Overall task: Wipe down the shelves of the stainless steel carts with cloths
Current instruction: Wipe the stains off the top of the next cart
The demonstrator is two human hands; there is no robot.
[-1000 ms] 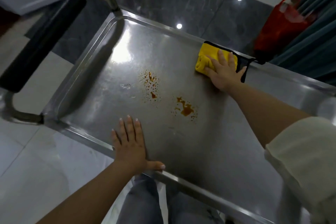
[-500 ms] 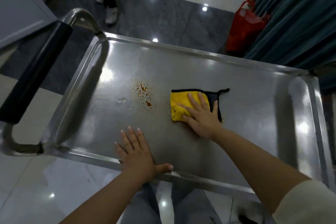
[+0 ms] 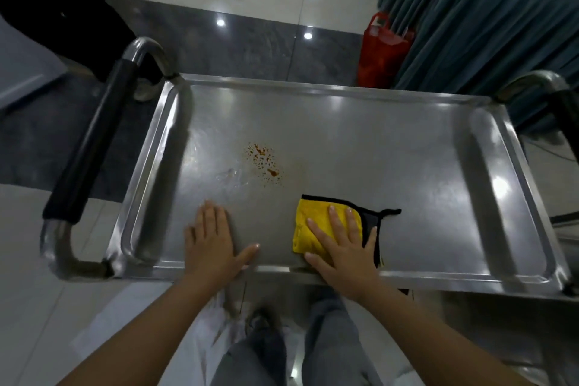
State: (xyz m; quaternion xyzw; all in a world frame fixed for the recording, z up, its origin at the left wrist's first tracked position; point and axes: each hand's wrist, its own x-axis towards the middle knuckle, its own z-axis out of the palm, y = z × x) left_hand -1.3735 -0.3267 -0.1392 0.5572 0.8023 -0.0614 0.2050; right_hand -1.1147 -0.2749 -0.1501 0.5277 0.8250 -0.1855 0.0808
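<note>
Fingers of the right hand (image 3: 341,247) spread flat, pressing the yellow cloth (image 3: 308,229) at lower centre; mid-wipe. Orange stain (image 3: 264,163) at centre-left appears next.

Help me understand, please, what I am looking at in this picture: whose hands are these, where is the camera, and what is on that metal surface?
No machine is involved: these are a person's two bare hands, seen from a camera worn on the head, looking forward and down. That is why the forearms enter from the bottom edge and the person's legs show below.

The metal surface is the top shelf of a stainless steel cart, with a black-gripped handle on the left. The left hand rests flat on the shelf near its front edge and holds nothing. The right hand presses with straight fingers on a yellow cloth edged in black, also near the front edge. Beyond the hands lies a patch of orange-brown spots, not yet wiped. On the floor behind stands a red bag beside a teal curtain.
</note>
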